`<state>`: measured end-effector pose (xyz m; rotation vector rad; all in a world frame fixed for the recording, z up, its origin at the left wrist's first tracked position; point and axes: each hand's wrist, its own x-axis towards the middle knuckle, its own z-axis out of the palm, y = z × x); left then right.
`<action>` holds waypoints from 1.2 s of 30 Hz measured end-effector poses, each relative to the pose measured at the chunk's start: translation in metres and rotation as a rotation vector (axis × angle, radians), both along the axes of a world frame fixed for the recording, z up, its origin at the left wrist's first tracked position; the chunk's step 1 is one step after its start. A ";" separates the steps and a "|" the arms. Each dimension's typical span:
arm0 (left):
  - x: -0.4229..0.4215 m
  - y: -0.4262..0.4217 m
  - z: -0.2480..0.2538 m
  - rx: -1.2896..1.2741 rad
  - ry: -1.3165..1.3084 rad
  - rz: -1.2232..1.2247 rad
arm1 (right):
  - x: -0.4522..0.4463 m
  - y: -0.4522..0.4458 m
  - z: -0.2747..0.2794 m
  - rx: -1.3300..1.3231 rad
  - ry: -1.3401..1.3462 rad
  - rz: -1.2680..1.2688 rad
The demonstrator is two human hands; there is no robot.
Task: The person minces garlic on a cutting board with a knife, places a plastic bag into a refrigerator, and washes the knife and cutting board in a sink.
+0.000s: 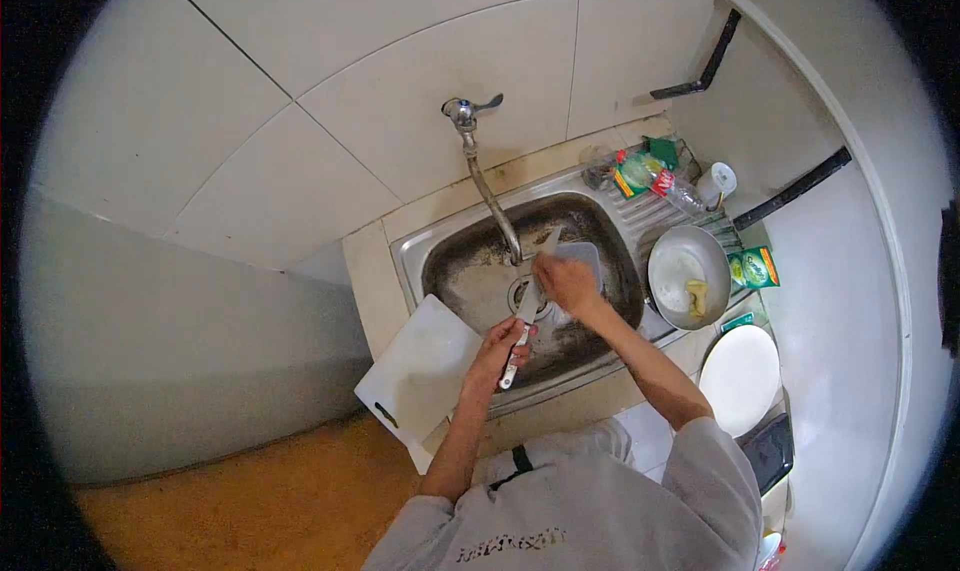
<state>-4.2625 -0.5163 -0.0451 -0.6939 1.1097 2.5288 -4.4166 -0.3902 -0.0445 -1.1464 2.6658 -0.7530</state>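
Over the metal sink (460, 281), my left hand (497, 356) is closed around the white handle of a knife (531, 301), whose blade points up and away. My right hand (568, 283) is closed at the upper part of the blade; whether it holds anything else there is hidden. A clear plastic container (582, 259) lies in the sink behind my right hand. The curved faucet spout (492, 203) hangs just left of the blade's tip. A white cutting board (422, 366) leans over the sink's left front edge.
On the ribbed drainboard (652, 214) lie a plastic bottle (680, 193) and green packets. A pan (688, 271) with a yellowish piece in it sits to the right of the sink. Nearer me are a white plate (740, 381) and a dark tray (770, 453). Walls stand left and right.
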 end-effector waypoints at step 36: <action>0.002 0.007 0.010 -0.005 0.033 -0.021 | -0.021 0.008 0.008 0.046 0.026 -0.076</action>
